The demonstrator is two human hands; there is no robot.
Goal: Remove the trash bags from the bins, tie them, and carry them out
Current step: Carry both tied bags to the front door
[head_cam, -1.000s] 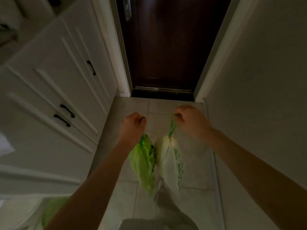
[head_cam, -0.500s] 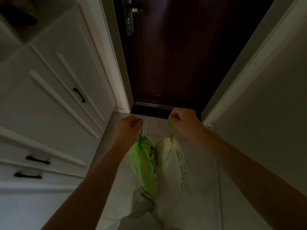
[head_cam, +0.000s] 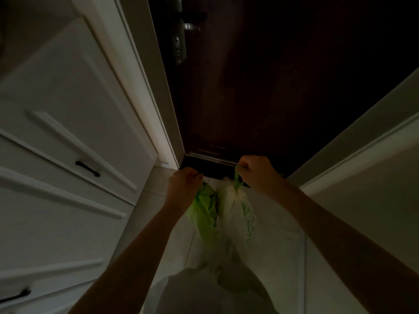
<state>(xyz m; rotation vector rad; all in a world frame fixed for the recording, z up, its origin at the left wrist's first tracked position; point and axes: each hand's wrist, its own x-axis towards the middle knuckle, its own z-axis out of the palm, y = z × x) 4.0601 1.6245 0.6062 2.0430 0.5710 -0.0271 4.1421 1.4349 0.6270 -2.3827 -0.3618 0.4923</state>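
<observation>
Hanging straight down from my fists — two bags. My left hand [head_cam: 184, 185] is closed tight on the green bag [head_cam: 204, 215], my right hand [head_cam: 257, 175] on the white bag [head_cam: 238, 214] — touching, before the dark door [head_cam: 272, 87].

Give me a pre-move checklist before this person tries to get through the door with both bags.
1. Green bag held in the left hand: ok, fist closed on its top.
2. White bag held in the right hand: ok, green drawstring gripped.
3. Bags tied shut: ok for the white one, neck cinched; cannot tell for the green.
4. Dark door open: not ok, it stands closed.
5. A hand free for the door handle: not ok, both are full.
6. Bags clear of the floor: ok, both hang in the air.
</observation>
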